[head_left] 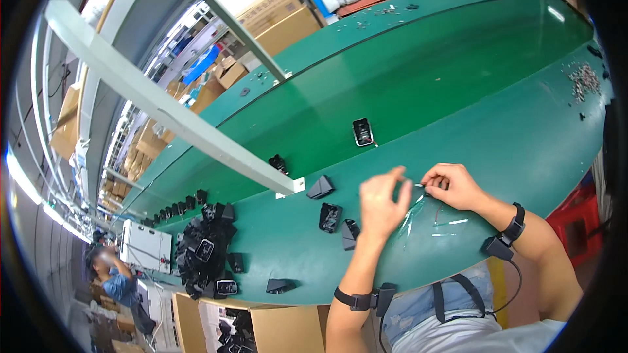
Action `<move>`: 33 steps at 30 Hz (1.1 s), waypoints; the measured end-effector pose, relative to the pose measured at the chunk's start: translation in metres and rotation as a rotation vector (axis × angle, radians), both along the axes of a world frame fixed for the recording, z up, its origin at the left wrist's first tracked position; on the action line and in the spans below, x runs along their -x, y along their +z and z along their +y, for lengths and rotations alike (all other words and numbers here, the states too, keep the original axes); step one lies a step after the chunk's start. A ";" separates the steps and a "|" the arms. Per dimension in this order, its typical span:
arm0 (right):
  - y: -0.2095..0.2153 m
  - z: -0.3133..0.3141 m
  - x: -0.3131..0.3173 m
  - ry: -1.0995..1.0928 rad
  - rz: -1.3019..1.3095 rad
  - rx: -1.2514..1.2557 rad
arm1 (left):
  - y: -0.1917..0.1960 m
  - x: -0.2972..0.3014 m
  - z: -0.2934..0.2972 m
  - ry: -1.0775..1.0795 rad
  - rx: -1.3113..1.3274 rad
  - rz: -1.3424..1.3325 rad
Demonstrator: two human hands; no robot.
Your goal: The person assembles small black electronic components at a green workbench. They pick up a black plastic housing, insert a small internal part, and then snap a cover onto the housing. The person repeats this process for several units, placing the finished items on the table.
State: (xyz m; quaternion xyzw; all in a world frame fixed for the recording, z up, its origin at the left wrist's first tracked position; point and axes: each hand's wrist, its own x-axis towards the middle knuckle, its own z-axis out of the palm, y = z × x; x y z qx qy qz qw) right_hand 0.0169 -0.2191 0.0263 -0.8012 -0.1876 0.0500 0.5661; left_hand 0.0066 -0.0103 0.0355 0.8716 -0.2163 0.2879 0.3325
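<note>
Currently, in the head view, your right hand (pixel 454 186) is over the near green worktop (pixel 497 163), thumb and forefinger pinching a small pale piece (pixel 420 185), too small to identify. Just beside it, to the left, your left hand (pixel 381 202) is raised with thumb and fingers spread apart; it is blurred, and you cannot tell whether it touches anything. Between and below your hands lies some shiny transparent film (pixel 410 217), with a thin reddish wire (pixel 437 216) near it and a pale strip (pixel 459 222) to the right. Left of your left hand you have a dark wedge-shaped housing (pixel 320 187), an open black housing (pixel 330 218) and another wedge-shaped housing (pixel 350 235), all standing apart. Farther left, black housings are heaped in a large pile (pixel 204 248). Beyond your hands, a black housing with a white rim (pixel 362 132) lies on the sunken green strip (pixel 432 91), well apart from them. Toward the far right of your worktop is a scatter of tiny parts (pixel 583 82). Below the left part of the near edge, an open cardboard box (pixel 288 328) contains more black pieces (pixel 233 332). At the far left, a co-worker in blue (pixel 122 281) is near a white machine (pixel 145 246).
</note>
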 end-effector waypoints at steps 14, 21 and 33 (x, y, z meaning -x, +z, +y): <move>-0.008 -0.006 -0.006 0.032 0.303 -0.385 | -0.005 -0.010 0.096 0.736 -0.094 0.407; -0.002 -0.013 -0.008 0.123 0.470 -0.581 | 0.009 -0.004 0.029 0.219 0.487 0.365; -0.005 -0.015 -0.016 0.149 0.483 -0.593 | -0.005 0.003 -0.016 -0.313 0.923 1.181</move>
